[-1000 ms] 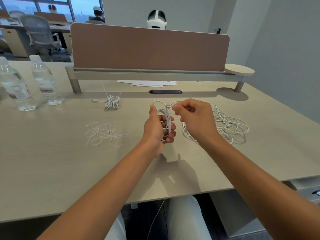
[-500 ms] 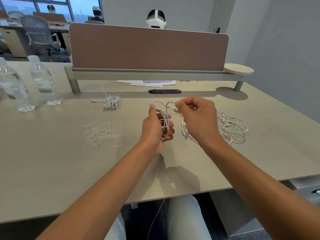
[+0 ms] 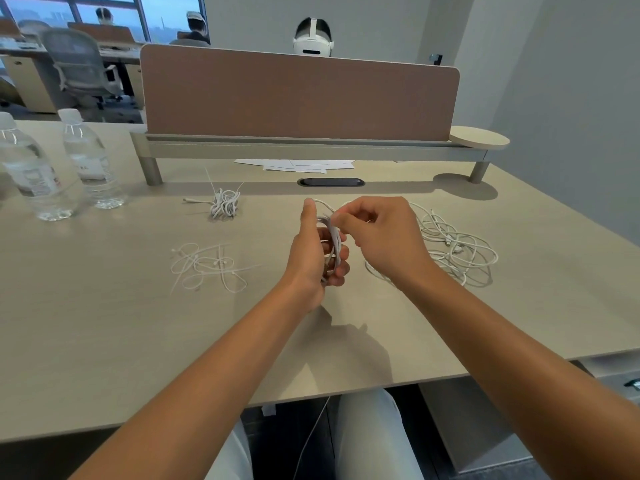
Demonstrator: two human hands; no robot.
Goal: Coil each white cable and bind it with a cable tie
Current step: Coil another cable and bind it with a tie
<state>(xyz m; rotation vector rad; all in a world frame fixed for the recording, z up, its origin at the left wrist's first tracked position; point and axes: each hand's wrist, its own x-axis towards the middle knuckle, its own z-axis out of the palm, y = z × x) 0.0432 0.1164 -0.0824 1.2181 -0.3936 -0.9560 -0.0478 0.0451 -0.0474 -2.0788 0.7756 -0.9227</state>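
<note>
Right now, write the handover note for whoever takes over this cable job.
Left hand: grips the half-wound coil above the desk.
Right hand: fingers pinch the cable's free run at the coil's top.
Done: one tied bundle at the back.
Left: finish this coil, tie it, then the loose cables on the right.
Cable ties: loose pile on the left.

Soft, even daylight fills the scene, coming from the windows [image 3: 104, 15] at the far left. The desk [image 3: 104, 341] is evenly lit without glare. A diffuse shadow of the forearms falls near its front edge; another lies under the round shelf [image 3: 479, 139] at its far right corner. Wide-angle distortion bends the divider [image 3: 298, 95] and desk edges. The background is slightly soft.
</note>
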